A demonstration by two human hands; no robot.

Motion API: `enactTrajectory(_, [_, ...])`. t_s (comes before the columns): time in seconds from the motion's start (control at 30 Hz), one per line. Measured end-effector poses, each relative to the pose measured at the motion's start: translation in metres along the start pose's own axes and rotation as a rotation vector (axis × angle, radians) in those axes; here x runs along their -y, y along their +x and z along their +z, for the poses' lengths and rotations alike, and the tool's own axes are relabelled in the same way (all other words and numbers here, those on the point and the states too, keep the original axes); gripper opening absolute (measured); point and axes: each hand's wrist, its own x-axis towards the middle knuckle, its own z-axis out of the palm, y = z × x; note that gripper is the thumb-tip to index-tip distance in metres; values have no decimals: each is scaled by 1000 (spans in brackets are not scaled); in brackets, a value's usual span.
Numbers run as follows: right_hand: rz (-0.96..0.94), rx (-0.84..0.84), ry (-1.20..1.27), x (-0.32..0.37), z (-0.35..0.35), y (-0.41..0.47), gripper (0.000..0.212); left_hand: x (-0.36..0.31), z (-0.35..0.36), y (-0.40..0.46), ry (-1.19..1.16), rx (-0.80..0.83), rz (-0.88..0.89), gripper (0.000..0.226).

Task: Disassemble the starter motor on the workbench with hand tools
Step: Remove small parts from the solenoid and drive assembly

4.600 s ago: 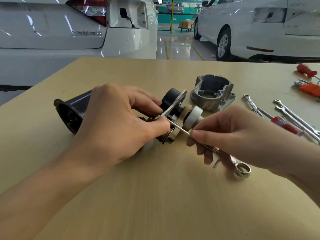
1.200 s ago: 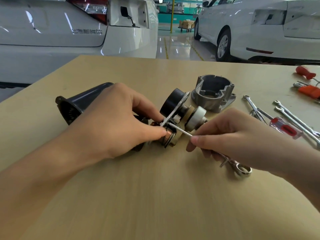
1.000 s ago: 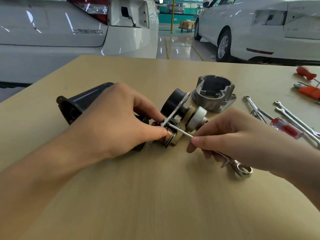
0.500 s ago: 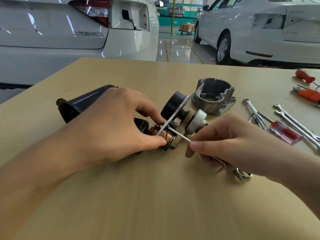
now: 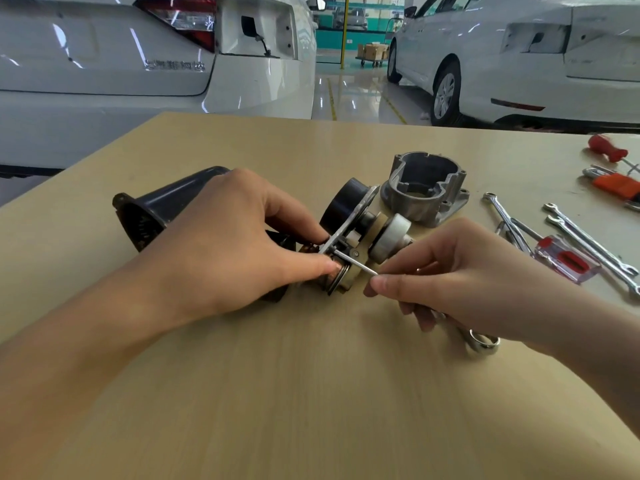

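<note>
Workbench [image 5: 311, 393], items as placed: starter motor [image 5: 349, 233] lying on its side at centre, left hand [image 5: 225, 247] over it, right hand [image 5: 450, 282] just to its right. Housing [image 5: 426, 192] behind and right of the motor. Ring spanner [image 5: 481, 341] under the right hand, apparently resting on the bench. Spanners [image 5: 588, 244] and screwdrivers [image 5: 568, 261] at far right. Two cars [image 5: 156, 64] beyond the bench's far edge.

Matt pale wood-grain workbench [image 5: 311, 393], shiny chromed metal wrenches [image 5: 588, 244], dull grey cast-metal housing [image 5: 427, 197].
</note>
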Motion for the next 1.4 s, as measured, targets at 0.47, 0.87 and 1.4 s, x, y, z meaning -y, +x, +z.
enactTrajectory(0.47, [-121,-102,-372,5,3,-10,18,-1,4,-2,-3,-49,46,20])
enactTrajectory(0.87, [-59,-126,-21,9,-8,-8,18,-15,15,0,-172,-384,137,4])
enactTrajectory(1.4, [18,-92,169,6,-15,-3,25,-21,14,-2,-472,-374,141,29])
